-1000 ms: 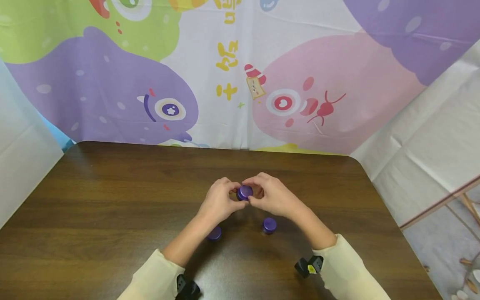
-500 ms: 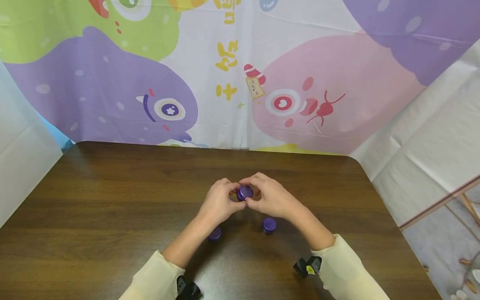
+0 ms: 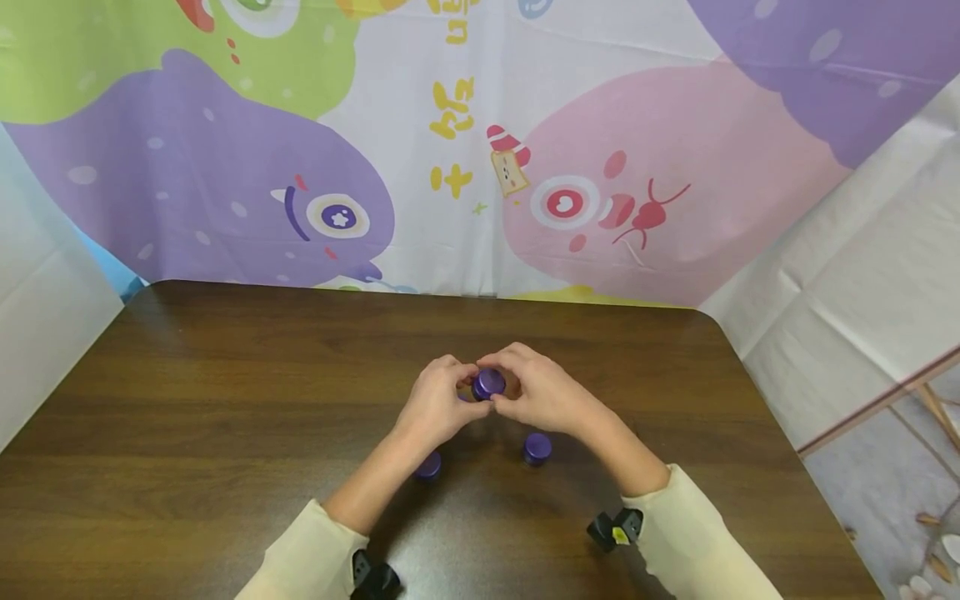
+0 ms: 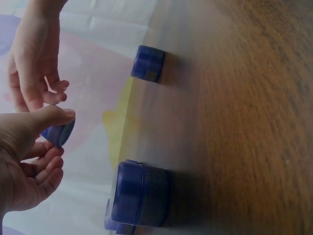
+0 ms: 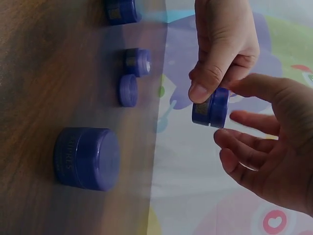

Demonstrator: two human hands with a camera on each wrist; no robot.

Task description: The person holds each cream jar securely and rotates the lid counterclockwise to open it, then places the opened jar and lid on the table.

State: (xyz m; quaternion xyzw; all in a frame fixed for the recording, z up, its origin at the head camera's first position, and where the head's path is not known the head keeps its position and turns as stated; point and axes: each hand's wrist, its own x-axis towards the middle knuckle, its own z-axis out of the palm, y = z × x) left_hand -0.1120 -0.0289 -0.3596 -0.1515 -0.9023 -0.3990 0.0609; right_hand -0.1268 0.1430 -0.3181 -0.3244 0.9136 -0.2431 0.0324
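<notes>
A small purple cosmetic jar (image 3: 489, 384) with a shiny lid is held above the table between both hands. My left hand (image 3: 435, 404) grips its lower part, the thumb flat along the side with gold lettering in the right wrist view. My right hand (image 3: 543, 392) curves thumb and fingers round the lid (image 5: 221, 108), some fingers standing a little off it. Closer to me on the table are a larger purple jar (image 3: 537, 449) on the right and another purple jar (image 3: 429, 467), partly covered by my left forearm.
Past the larger jar, the right wrist view shows a shallow purple ring-shaped piece (image 5: 128, 90) beside a small jar (image 5: 137, 62), mostly hidden by my left hand from above. The brown wooden table (image 3: 225, 400) ends at a cartoon-printed cloth (image 3: 442, 250).
My right thumb and fingers have shifted slightly left round the lid. My left hand keeps its grip, and the jars on the table stay put.
</notes>
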